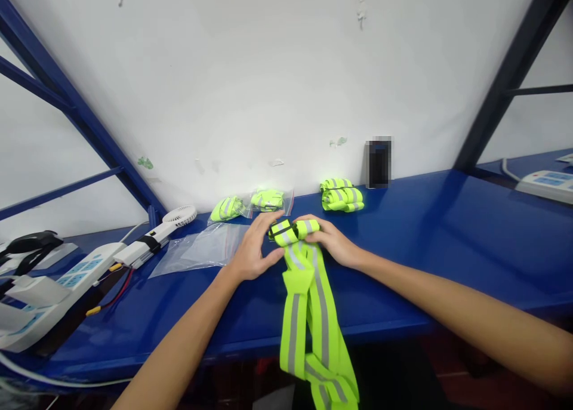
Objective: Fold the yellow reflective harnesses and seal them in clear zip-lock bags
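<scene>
Neon-yellow strap (308,290) runs near-to-far off the bench (447,231) edge | left hand (255,249) and right hand (331,240) pinch its rolled far end, equally near

Both forearms stretched forward, converging; left hand (253,252) and right hand (331,242) side by side, fingers curled, gripping.

Bare forearms, no sleeves, bare hands

A glossy blue workbench (447,243) runs along a plain white wall (268,70) marked with scuffs and bits of tape. Dark blue metal frame bars (67,108) slant up at both sides. Even, soft light reflects off the bench surface.
</scene>
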The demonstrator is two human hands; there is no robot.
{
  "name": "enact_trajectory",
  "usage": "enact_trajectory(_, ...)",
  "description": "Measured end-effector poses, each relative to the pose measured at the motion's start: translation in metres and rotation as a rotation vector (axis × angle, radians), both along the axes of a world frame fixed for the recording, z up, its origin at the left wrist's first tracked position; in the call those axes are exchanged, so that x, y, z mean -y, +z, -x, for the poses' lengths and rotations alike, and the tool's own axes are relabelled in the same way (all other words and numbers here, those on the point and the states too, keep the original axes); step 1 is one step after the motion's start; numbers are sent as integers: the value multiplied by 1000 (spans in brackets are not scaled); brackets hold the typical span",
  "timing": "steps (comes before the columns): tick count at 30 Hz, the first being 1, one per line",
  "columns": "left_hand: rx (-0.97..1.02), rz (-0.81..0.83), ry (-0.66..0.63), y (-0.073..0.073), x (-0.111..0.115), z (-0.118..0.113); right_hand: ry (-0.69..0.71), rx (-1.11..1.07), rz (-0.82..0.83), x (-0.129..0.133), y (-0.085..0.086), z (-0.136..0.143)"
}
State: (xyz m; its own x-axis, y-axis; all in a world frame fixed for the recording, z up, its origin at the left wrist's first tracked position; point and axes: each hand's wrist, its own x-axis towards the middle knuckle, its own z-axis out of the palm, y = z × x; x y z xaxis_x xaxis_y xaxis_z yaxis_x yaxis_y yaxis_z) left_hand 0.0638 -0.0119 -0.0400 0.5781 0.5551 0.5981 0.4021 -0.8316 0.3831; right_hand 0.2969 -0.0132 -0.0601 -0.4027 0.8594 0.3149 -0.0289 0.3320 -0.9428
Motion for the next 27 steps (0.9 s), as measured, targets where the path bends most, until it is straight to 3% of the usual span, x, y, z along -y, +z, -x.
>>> enact_trajectory(8,-137,-34,29,-3,2,-4,3,-17,118,5,1,5)
enact_trajectory(15,-153,-346,125,-4,0,-6,-59,-86,238,6,5,7)
enact_trajectory(18,-194,-407,124,-7,-2,-5,-47,-87,254,6,7,5)
enact_trajectory(20,-151,-365,137,-8,-2,-5,10,-35,217,7,8,3)
enact_trajectory(23,72,-176,236,-9,-1,-6,94,114,57,8,8,1)
enact_trajectory(27,335,192,220,-8,0,-11,-131,361,-274,13,12,-2)
